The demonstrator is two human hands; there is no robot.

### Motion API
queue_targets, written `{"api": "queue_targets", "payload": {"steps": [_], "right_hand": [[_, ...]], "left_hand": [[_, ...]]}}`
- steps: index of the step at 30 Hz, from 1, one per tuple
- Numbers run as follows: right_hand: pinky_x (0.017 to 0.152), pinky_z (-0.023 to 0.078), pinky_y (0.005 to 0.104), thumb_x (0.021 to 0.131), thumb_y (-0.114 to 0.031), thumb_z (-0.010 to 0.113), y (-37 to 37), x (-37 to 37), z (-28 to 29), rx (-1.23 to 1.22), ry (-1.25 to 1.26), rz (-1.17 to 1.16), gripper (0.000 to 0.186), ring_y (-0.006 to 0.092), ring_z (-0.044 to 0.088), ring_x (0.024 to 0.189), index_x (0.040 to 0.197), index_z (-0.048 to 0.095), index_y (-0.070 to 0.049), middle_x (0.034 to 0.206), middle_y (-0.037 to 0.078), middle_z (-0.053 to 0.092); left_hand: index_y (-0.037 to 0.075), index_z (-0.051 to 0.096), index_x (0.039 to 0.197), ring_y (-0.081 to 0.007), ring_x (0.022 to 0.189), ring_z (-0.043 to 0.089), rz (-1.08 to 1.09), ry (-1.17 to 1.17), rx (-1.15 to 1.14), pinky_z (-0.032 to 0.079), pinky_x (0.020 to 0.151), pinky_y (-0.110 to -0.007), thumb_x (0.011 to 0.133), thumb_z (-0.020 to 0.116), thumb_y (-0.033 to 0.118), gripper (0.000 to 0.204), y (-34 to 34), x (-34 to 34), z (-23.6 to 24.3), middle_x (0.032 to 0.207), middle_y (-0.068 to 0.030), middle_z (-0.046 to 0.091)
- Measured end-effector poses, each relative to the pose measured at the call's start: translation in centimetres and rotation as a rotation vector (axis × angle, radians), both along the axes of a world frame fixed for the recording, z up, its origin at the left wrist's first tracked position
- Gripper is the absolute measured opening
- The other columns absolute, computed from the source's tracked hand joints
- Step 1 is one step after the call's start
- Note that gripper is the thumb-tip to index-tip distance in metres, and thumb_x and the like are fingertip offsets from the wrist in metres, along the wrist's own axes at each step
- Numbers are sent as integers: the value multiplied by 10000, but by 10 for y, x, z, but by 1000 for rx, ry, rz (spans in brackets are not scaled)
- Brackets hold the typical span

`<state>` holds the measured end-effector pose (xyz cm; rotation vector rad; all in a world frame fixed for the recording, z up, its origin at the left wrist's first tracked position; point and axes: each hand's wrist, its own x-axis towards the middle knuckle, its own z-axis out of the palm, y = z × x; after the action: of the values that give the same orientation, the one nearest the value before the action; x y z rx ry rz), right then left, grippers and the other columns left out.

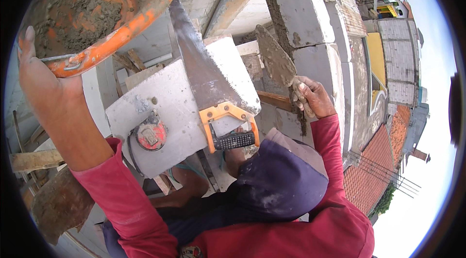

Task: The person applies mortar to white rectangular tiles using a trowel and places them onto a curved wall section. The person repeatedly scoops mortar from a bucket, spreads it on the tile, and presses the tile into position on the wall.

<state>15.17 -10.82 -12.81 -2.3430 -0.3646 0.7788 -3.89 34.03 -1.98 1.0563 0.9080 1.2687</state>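
Note:
At the upper left, my left hand [51, 90] is closed on the rim of an orange bucket [116, 40], with some fingers hidden behind it. Wet grey mortar [94, 23] coats the inside and lies in a heap. My right hand [313, 98] grips a trowel [274, 56] by its handle; mortar covers the blade, which points up beside a light block wall [310, 8]. Between my hands, a handsaw [201, 66] with an orange and black handle lies across a pale block [182, 122]. A red and black tape measure [152, 133] rests on the same block.
A grey mortar joint [279, 8] runs along the wall blocks. Wooden boards [36, 161] and scraps lie at the left. A navy cap [286, 175] covers the lower middle. Tiled roofs [369, 170] and thin rods [383, 175] stand beyond the wall at the right.

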Motion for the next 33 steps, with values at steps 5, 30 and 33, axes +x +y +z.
{"api": "queue_targets", "payload": {"steps": [5,30,33], "right_hand": [[841,541,495,1009,-392,611,-12,21,-97,-170,-701,-88,462,450,694,989,1224,662,14,1047,247,732],[849,533,476,995,-360,659,-64,-65,-80,-301,-695,-147,431,440,675,961,1241,640,-7,1059,221,714],[710,538,399,997,-363,666,-60,-74,-42,-92,-388,-106,404,304,678,768,1221,670,-27,910,153,701]], "left_hand": [[-13,420,1507,-303,1309,546,91,-29,-9,454,1113,-519,1002,617,149,565,-3,6,4,1475,-149,483],[-30,457,1432,-329,1267,565,-3,-17,25,465,1095,-547,981,659,149,526,18,-1,-19,1398,-180,515],[-51,490,1359,-356,1242,579,-21,-42,-14,474,1080,-575,977,672,165,474,22,-2,-16,1376,-202,517]]}}
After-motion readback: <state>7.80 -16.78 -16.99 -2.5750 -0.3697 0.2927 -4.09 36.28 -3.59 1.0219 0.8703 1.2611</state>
